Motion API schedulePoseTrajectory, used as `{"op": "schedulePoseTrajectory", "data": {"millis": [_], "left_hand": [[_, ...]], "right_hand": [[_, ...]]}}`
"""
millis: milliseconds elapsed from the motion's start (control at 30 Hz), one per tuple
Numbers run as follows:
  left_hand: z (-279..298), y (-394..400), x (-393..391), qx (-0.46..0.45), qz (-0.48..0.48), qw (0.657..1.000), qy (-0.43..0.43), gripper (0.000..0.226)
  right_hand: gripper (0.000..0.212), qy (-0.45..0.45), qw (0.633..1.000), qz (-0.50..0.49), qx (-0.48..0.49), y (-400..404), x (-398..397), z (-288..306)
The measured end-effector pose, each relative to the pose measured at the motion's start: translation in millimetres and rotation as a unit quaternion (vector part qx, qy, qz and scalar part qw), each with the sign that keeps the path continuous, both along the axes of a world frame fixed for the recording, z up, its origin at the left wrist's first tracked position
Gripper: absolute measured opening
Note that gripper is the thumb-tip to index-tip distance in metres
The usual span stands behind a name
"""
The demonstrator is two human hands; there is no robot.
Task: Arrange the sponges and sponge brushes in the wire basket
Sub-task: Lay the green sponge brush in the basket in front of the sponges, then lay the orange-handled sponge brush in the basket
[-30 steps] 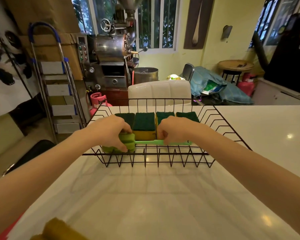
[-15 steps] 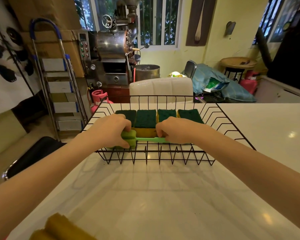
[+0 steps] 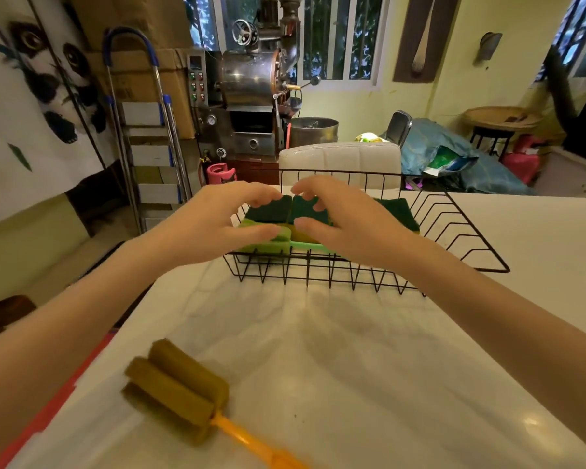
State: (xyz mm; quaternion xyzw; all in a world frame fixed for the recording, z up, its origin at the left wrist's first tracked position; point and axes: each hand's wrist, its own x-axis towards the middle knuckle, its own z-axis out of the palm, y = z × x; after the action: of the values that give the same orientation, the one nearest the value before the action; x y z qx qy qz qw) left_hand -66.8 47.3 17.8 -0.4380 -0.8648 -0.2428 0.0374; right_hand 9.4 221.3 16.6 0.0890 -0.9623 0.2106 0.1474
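Observation:
A black wire basket (image 3: 460,238) stands on the white counter and holds a row of green-topped yellow sponges (image 3: 271,211) along its back. A green sponge brush (image 3: 271,243) lies across the basket's front, in front of the sponges. My left hand (image 3: 217,221) and my right hand (image 3: 349,221) hover just above the basket with fingers spread, holding nothing. Each thumb sits close over the green brush; whether they touch it I cannot tell. A second sponge brush (image 3: 176,387), olive-yellow foam on an orange handle, lies on the counter near me at the left.
The white counter (image 3: 369,367) stretches between me and the basket, its left edge close to the yellow brush. Behind the basket is a white chair back (image 3: 339,159). A stepladder (image 3: 142,130) and a metal roasting machine (image 3: 251,96) stand beyond the counter.
Both hands have let go of the green sponge brush and lifted with fingers spread. The brush now rests in the basket. The view tilted down, showing the yellow brush fully.

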Motion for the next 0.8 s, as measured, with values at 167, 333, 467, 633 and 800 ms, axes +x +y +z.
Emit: {"op": "schedulePoseTrajectory", "data": {"millis": [167,333,467,633,800], "left_hand": [[-5,-36,35,-0.036,-0.027,0.997,-0.065,0.075],[-22,-62,63,-0.110,-0.044,0.985,-0.124,0.089],[-36,-76,74,-0.171,-0.052,0.970,-0.166,0.082],[-43,-87,80,-0.236,-0.046,0.952,-0.187,0.063],[-47,-88,77,-0.222,-0.043,0.956,-0.185,0.053]], "right_hand": [[0.054,-0.012,0.997,0.076,-0.030,-31,41,-15],[0.060,-0.127,0.984,0.117,-0.048,-45,76,-36],[0.057,-0.238,0.961,0.135,-0.029,-53,93,-50],[0.048,-0.281,0.946,0.160,-0.009,-55,103,-59],[0.029,-0.259,0.950,0.173,0.029,-60,105,-62]]}}
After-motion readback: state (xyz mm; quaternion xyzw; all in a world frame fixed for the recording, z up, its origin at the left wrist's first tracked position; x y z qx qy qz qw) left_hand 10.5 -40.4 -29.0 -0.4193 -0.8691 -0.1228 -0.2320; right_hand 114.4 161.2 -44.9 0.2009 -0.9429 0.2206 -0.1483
